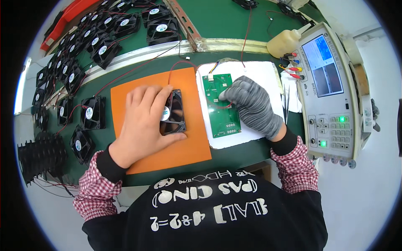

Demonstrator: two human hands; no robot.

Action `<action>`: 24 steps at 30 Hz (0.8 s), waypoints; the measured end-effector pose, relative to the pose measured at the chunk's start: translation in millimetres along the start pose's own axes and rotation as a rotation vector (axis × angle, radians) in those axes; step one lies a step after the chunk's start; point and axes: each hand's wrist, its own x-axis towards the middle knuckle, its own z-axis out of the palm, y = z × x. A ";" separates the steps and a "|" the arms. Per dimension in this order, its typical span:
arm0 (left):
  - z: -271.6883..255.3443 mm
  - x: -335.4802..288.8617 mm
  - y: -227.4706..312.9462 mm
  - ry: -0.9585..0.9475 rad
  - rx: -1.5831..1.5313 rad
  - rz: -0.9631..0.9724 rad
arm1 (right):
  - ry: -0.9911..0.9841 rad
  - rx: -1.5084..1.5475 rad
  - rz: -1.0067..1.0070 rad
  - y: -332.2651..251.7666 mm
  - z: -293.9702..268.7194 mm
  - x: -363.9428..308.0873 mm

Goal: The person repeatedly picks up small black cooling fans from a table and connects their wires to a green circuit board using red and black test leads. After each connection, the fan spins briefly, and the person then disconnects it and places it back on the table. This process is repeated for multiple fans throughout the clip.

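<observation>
My bare left hand (144, 115) lies over a black square cooling fan (173, 115) on an orange mat (188, 150), fingers along its top edge and thumb at its lower corner, gripping it. A thin red wire (183, 62) loops from the fan across to a green circuit board (226, 121), which lies on a white pad (261, 71). My right hand (253, 104), in a grey knitted glove, is closed in a pinch over the board's right edge. The wire runs to its fingertips; the wire's end is hidden there. A white connector (211, 77) with coloured wires sits at the board's top.
Many black fans (88, 112) with wires crowd the left side, with a stack of fans (42, 157) at lower left. On the right stand a test instrument (331, 96) with a lit screen, a yellowish squeeze bottle (284, 42) and tweezers (286, 102). A metal rail (184, 21) stands behind.
</observation>
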 end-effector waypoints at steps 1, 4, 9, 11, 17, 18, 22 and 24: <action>3.1 1.4 0.9 0.020 -0.002 0.009 | -0.022 -0.070 0.002 -1.7 -0.8 -0.8; 0.9 4.2 3.7 0.069 0.009 0.062 | -0.042 -0.012 0.076 0.1 -2.1 -2.2; -54.8 -14.3 45.8 0.567 0.409 0.556 | 0.038 0.097 0.149 2.4 0.3 -0.7; -78.7 -49.3 42.3 0.460 -0.360 0.081 | 0.042 0.109 0.130 6.9 3.5 -3.6; -90.8 -21.3 40.6 -0.284 -1.853 0.025 | 0.056 0.105 0.138 11.2 3.7 -9.4; -91.1 -17.7 37.7 -0.423 -2.113 -0.056 | 0.056 0.102 0.130 11.0 4.0 -8.3; -72.6 -19.8 47.4 0.145 -1.325 0.146 | 0.060 0.082 0.122 12.6 3.9 -8.8; -71.4 -19.6 63.9 0.598 -0.199 0.087 | 0.054 0.040 0.115 12.2 3.1 -9.0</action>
